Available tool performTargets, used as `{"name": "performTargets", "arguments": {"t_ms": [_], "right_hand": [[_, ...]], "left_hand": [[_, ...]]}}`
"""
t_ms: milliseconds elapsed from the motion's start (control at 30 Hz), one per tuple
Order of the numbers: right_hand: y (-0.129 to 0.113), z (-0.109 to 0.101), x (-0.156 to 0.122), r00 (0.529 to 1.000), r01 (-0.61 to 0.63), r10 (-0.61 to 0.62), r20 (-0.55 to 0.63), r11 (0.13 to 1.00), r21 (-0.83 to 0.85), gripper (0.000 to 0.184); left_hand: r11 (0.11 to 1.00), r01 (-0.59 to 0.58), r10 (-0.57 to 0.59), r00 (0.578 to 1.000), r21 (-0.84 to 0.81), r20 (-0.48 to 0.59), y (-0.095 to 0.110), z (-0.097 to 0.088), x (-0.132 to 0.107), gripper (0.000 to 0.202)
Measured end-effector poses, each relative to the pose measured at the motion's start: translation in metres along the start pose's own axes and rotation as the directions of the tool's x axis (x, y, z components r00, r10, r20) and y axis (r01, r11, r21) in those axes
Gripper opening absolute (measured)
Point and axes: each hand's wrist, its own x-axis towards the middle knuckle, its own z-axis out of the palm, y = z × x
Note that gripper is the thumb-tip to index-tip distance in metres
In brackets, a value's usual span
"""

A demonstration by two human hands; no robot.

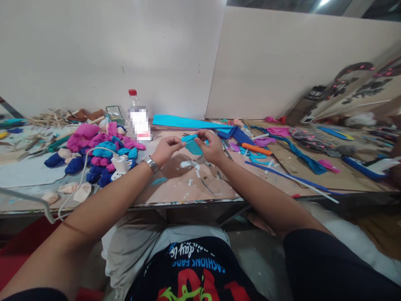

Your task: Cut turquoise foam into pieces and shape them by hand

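Note:
A small turquoise piece of crepe paper or cloth (194,146) is stretched between my two hands, above the middle of the table. My left hand (167,150), with a metal watch on the wrist, pinches its left edge between thumb and fingers. On the other side my right hand (213,147) grips the upper right corner. The top edge of the piece looks folded or rolled. Beneath my hands, white smears and tiny scraps mark the brown table surface (175,179).
Left of my hands lies a heap of pink, blue and turquoise puffed pieces (100,146) beside a white plug-like device (120,165) with a cable. Behind stands a red-capped bottle (134,100). At right are an orange cutter (257,149), coloured strips (288,175) and a blue-white tool (365,167).

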Motion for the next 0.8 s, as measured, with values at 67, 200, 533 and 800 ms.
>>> {"name": "performTargets", "arguments": {"t_ms": [67,200,533,800], "right_hand": [[-0.0011,0.0000,-0.0004,1.000,-0.008,0.008,0.003,1.000,0.004,0.031],[-0.0032,-0.0012,-0.0003,1.000,0.019,-0.019,0.003,1.000,-0.019,0.030],[-0.0043,-0.0011,0.0002,0.994,0.096,-0.095,0.060,0.995,-0.009,0.026],[-0.0052,-0.0004,-0.0008,0.995,0.092,-0.091,0.028,0.995,-0.033,0.023]], "left_hand": [[1.000,0.003,-0.004,1.000,-0.028,-0.006,-0.0006,0.0003,0.0003,0.028],[0.998,0.003,-0.002,1.000,-0.063,0.012,-0.0012,-0.0004,-0.0003,0.031],[0.990,0.067,-0.082,0.989,-0.121,-0.125,-0.0058,-0.0035,0.0033,0.036],[0.984,0.117,-0.133,0.985,-0.130,-0.114,-0.0014,-0.0005,0.0020,0.037]]}}
